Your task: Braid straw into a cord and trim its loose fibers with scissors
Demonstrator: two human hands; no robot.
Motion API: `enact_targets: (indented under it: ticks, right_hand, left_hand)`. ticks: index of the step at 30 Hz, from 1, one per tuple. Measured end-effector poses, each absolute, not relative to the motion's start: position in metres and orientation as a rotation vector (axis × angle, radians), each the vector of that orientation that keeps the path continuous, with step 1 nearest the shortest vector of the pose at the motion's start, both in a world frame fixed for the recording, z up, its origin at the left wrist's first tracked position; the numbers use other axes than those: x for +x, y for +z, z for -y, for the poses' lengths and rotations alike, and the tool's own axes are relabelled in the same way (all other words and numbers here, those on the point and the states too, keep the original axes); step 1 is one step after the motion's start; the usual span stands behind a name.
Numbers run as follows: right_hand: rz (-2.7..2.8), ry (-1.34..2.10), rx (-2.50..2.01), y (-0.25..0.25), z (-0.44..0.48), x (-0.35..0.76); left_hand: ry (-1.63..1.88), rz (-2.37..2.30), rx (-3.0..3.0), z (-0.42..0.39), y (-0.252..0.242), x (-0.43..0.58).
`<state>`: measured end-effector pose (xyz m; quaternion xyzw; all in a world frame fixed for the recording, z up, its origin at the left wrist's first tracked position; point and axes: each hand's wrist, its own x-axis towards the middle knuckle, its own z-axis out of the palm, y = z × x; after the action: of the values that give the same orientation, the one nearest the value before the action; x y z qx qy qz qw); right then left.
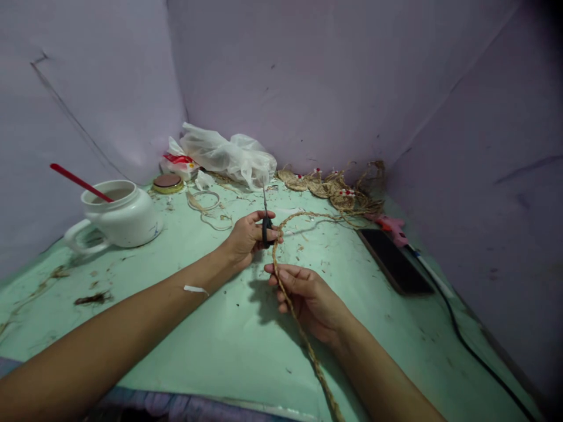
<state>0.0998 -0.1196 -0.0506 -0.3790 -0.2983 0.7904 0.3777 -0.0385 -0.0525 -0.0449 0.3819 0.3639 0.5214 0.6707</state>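
Your left hand (245, 237) grips black-handled scissors (266, 225) and your right hand (310, 299) closes on the braided rope (275, 258) mid-table, while near the green table's (211, 346) left edge a white pot (125, 217) holds a red stick (77, 181) and, seemingly, pale liquid, with lilac walls (334, 76) around.

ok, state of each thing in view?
left hand, shut on scissors
scissors, upright, blades together
right hand, shut on rope
rope, braided, curved in a loop between the hands
pot, upright, red stick in it
phone, flat, screen dark
glue gun, lying down
bag, crumpled
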Motion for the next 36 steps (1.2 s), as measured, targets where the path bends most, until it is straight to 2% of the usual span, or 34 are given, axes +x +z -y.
enact_targets:
  ticks: [7,16,24,29,36]
  right_hand:
    - [1.006,1.656,-1.029,-0.055,0.121,0.095]
    - [0.784,1.874,-1.112,-0.05,0.119,0.099]
    - [0.92,1.698,-1.099,-0.05,0.118,0.101]
    - [0.838,1.705,-1.042,-0.045,0.112,0.109]
    - [0.756,1.519,-1.042,-0.032,0.104,0.125]
  left_hand:
    - [1.258,-0.969,0.773,0.054,-0.043,-0.033]
    - [1.323,-0.896,0.74,0.048,-0.045,-0.039]
    - [1.301,-1.0,0.833,0.048,-0.044,-0.037]
    - [1.14,-1.226,1.32,0.055,-0.036,-0.052]
    - [0.813,-1.354,2.638,0.073,-0.039,-0.08]
